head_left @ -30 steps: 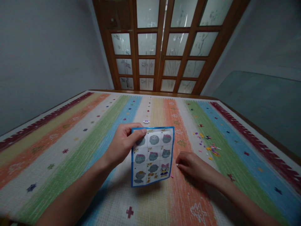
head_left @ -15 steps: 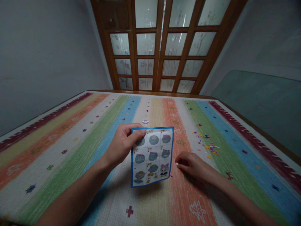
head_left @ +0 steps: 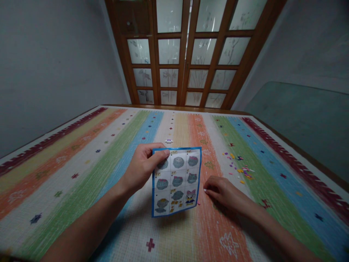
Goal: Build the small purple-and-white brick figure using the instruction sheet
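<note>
My left hand [head_left: 145,162] is closed on the upper left corner of a blue-edged instruction sheet [head_left: 178,183], thumb in front. The sheet stands tilted up toward me and shows a grid of grey building steps with a finished figure at lower right. To the right of the sheet, my right hand [head_left: 222,189] pinches a small white piece [head_left: 205,189] between thumb and fingertips, low over the orange stripe. A small pink piece [head_left: 199,203] lies by the sheet's right edge. Beyond the sheet sits a small white and purple block piece [head_left: 168,141].
Loose small pieces [head_left: 245,171] in yellow, pink, purple and white lie scattered at the right on the striped tablecloth [head_left: 89,174]. Past the table's far edge stands a wooden door with glass panes [head_left: 178,51]. A greenish panel [head_left: 300,120] leans at the right wall.
The small white piece has turned slightly in my right fingertips. My left hand and the sheet stay in place.
</note>
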Motion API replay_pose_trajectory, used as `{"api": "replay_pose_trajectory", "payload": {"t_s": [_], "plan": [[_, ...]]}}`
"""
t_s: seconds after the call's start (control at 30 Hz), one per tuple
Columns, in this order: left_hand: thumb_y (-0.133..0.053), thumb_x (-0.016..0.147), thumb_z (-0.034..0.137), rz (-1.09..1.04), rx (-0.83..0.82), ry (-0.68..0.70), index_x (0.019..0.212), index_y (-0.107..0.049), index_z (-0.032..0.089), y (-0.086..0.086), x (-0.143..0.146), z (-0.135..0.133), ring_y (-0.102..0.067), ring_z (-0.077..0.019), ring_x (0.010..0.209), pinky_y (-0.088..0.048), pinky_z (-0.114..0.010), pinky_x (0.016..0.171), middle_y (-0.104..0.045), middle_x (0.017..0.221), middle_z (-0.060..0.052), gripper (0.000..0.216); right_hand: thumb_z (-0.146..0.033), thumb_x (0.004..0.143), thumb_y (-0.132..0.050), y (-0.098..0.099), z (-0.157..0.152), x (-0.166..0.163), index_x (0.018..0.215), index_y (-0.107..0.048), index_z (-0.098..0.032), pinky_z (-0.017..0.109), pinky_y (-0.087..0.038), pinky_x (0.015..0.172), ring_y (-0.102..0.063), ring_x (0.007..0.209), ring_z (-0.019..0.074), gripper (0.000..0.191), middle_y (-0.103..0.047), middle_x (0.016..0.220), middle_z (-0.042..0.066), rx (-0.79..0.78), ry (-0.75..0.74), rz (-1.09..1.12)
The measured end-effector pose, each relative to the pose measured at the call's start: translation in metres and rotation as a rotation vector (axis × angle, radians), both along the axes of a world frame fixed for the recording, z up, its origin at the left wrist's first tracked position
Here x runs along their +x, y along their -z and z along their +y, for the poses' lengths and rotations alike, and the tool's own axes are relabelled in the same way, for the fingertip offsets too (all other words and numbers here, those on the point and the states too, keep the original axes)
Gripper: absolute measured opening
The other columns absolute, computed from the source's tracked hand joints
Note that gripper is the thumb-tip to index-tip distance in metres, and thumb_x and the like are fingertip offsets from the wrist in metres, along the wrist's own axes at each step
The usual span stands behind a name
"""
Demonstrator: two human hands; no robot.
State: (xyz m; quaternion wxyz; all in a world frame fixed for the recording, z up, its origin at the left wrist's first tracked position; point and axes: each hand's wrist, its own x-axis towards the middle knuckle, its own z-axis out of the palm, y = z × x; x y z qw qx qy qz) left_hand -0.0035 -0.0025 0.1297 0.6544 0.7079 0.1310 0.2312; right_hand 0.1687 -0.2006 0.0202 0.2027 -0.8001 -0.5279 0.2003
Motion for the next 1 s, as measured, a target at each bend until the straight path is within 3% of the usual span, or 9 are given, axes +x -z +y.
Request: {"api": "replay_pose_trajectory", "payload": {"t_s": [0.27, 0.57, 0.73, 1.0], "plan": [[-0.057, 0.072, 0.033, 0.022, 0.021, -0.020, 0.052, -0.049, 0.016, 0.001, 0.000, 0.001, -0.031, -0.0054, 0.038, -0.022, -0.018, 0.034, -0.038, 0.044, 0.006, 0.027, -0.012, 0.080, -0.053, 0.002, -0.002, 0.002, 0.076, -0.064, -0.017, 0.030, -0.046, 0.071, -0.059, 0.075, 0.0170, 0.012, -0.067, 0.082, 0.007, 0.016, -0.012, 0.005], [-0.057, 0.072, 0.031, -0.001, 0.025, -0.054, 0.051, -0.049, 0.016, 0.001, 0.002, 0.007, -0.029, -0.0049, 0.037, -0.022, -0.018, 0.034, -0.037, 0.043, 0.007, 0.027, -0.015, 0.080, -0.056, -0.021, 0.025, 0.025, 0.077, -0.066, -0.018, 0.027, -0.044, 0.063, -0.059, 0.068, 0.0158, 0.011, -0.068, 0.078, 0.006, 0.172, 0.074, -0.052], [-0.057, 0.070, 0.032, 0.004, 0.006, -0.100, 0.053, -0.050, 0.016, 0.000, 0.003, 0.013, -0.034, -0.0055, 0.037, -0.023, -0.018, 0.034, -0.041, 0.045, 0.006, 0.025, -0.014, 0.079, -0.057, -0.027, 0.047, 0.023, 0.075, -0.068, -0.016, 0.026, -0.043, 0.061, -0.059, 0.067, 0.0152, 0.012, -0.068, 0.076, 0.007, 0.148, 0.054, -0.071], [-0.059, 0.067, 0.029, -0.018, -0.045, -0.130, 0.053, -0.053, 0.015, -0.004, 0.003, 0.014, -0.038, -0.0059, 0.037, -0.025, -0.017, 0.034, -0.047, 0.044, 0.004, 0.021, -0.009, 0.076, -0.055, -0.020, 0.058, 0.019, 0.075, -0.069, -0.014, 0.024, -0.044, 0.061, -0.060, 0.067, 0.0154, 0.015, -0.068, 0.077, 0.007, 0.108, 0.016, -0.114]]}}
